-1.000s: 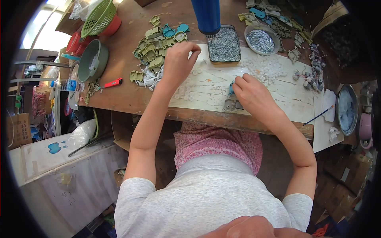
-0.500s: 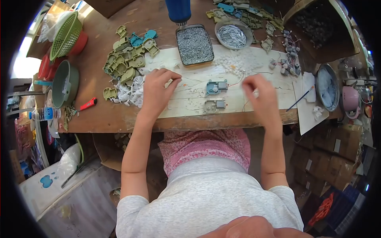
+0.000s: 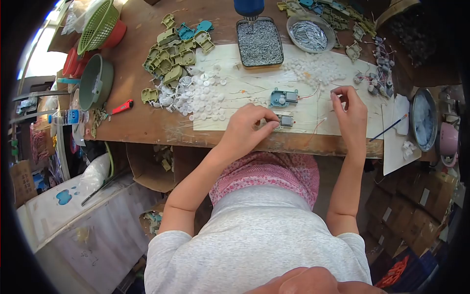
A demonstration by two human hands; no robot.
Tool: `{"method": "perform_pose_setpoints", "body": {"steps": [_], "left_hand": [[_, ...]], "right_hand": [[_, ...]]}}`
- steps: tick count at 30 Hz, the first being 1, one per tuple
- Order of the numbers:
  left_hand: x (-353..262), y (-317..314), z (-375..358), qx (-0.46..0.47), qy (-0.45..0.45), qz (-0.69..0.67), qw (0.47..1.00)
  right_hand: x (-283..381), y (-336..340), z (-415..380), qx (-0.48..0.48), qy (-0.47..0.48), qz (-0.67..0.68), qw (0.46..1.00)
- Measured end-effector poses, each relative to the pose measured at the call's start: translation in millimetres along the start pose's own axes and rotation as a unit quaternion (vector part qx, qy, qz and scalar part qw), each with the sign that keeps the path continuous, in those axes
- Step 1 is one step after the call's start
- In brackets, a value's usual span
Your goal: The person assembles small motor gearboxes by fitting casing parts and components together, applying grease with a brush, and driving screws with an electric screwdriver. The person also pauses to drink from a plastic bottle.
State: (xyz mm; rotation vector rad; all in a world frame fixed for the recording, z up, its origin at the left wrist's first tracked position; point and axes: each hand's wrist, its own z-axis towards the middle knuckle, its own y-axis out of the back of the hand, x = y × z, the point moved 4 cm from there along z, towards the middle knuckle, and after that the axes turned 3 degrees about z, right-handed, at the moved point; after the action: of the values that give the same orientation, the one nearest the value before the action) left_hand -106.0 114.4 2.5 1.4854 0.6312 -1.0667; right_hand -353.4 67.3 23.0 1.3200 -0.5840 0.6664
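Observation:
My left hand (image 3: 248,126) has thumb and index finger brought together at the left end of the lower motor housing (image 3: 286,120), covering part of it. Anything between those fingertips is hidden. Just above lies a blue housing (image 3: 278,98) with a small motor (image 3: 291,97) in it and a red wire running right. To the right, my right hand (image 3: 351,111) is raised over the pale sheet, fingers curled and thumb near the index tip; what it holds, if anything, I cannot make out. Loose white round plastic parts (image 3: 208,98) lie left of my left hand.
A screw tray (image 3: 259,46) stands at the back under a blue power tool (image 3: 248,7). Beside it is a bowl of metal pins (image 3: 308,33). Olive housings (image 3: 171,56) are piled left, small motors (image 3: 379,81) right. A red cutter (image 3: 122,107) and a blue stick (image 3: 389,127) lie near the edges.
My left hand has moved right, from beside the white parts to the lower housing. My right hand has shifted slightly right in the picture. The whole view has shifted, with the table appearing further right.

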Motion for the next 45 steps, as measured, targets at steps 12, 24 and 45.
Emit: {"method": "perform_pose_setpoints", "body": {"steps": [12, 24, 45], "left_hand": [[-4.8, -9.7, 1.6, -0.042, -0.016, 0.077, 0.996], [-12.6, -2.5, -10.8, -0.079, -0.116, 0.231, 0.963], [4.2, 2.2, -14.4, -0.038, -0.141, 0.201, 0.969]], "right_hand": [[37.6, 1.7, -31.2, 0.063, 0.06, 0.14, 0.986], [69.5, -38.0, -50.6, 0.119, 0.206, 0.072, 0.969], [79.2, -61.2, -43.6, 0.168, 0.297, -0.118, 0.933]]}}
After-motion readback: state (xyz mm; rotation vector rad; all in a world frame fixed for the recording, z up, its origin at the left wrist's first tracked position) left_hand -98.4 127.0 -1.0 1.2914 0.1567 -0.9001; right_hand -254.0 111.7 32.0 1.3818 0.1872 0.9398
